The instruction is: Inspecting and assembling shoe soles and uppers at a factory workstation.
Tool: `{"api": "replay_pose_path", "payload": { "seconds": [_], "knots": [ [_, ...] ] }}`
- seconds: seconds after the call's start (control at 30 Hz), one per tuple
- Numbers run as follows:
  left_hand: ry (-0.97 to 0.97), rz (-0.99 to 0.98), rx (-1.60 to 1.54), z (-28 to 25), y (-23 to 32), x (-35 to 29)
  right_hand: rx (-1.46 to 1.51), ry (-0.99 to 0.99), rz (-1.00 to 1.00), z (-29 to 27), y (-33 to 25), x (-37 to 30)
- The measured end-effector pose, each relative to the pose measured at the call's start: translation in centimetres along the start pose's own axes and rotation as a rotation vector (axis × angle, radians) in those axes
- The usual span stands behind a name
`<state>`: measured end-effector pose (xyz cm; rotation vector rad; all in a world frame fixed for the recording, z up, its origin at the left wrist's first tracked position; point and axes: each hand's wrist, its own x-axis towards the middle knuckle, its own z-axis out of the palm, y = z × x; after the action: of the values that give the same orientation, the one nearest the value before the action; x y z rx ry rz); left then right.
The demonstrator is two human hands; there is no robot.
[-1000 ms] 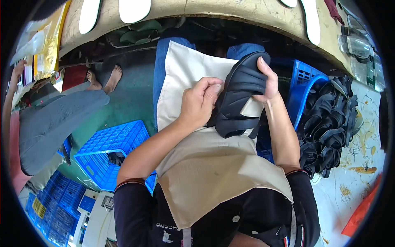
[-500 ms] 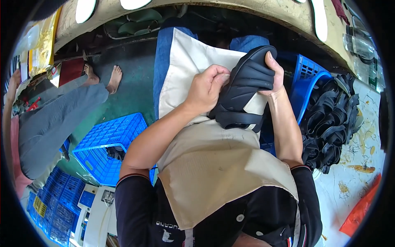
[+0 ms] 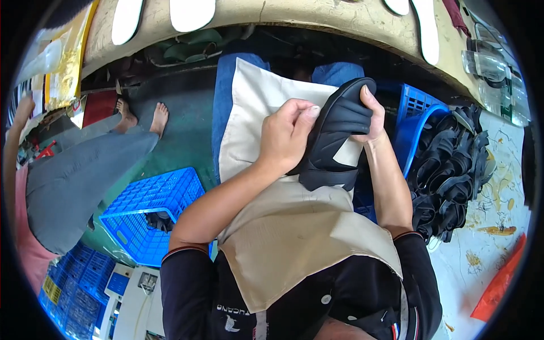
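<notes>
A black sandal with a ribbed, padded upper and a back strap is held tilted over my lap, its toe pointing away. My right hand grips it by the toe end, thumb on the edge and the other fingers behind it. On the sandal's left side my left hand is closed in a pinch, thumb against forefinger, right beside the upper's edge. Whatever those fingertips hold is too small to make out. Beneath lies a cream apron over my jeans.
A worktable with white insole-shaped pieces runs along the far side. To the right, a blue crate stands by a heap of black sandal uppers. Another blue crate lies left, near a seated person's grey-trousered leg.
The view has shifted slightly, so the table shows more. My left thumb has lifted a little along the sandal's edge; my right hand keeps its grip.
</notes>
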<state>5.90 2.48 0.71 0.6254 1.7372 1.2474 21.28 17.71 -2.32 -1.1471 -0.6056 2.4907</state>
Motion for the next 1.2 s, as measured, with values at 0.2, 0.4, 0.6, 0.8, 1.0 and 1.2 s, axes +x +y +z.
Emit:
{"api": "replay_pose_path", "payload": {
  "seconds": [0.2, 0.4, 0.6, 0.8, 1.0, 1.2],
  "knots": [
    [-0.058, 0.140, -0.067, -0.8, -1.6, 1.2, 0.045, -0.029, 0.083, 0.6, -0.1, 0.3],
    [-0.156, 0.091, -0.128, -0.2, -2.4, 2.4, 0.206, -0.302, 0.075, -0.4, -0.2, 0.8],
    [-0.053, 0.266, -0.169, 1.4, -2.6, 2.2, -0.401, -0.153, -0.158, 4.6, -2.8, -0.9],
    [-0.062, 0.220, -0.080, 0.1, -2.3, 1.7, -0.478, -0.167, -0.162, 6.7, -3.2, -2.1],
    [-0.228, -0.095, -0.269, -3.2, 7.2, 5.2, -0.554, -0.188, -0.207, 7.1, -3.0, -2.1],
    [-0.475, -0.078, -0.055, -4.8, 9.4, 7.5, -0.652, -0.281, -0.234, 7.6, -2.8, -1.7]
  ]
}}
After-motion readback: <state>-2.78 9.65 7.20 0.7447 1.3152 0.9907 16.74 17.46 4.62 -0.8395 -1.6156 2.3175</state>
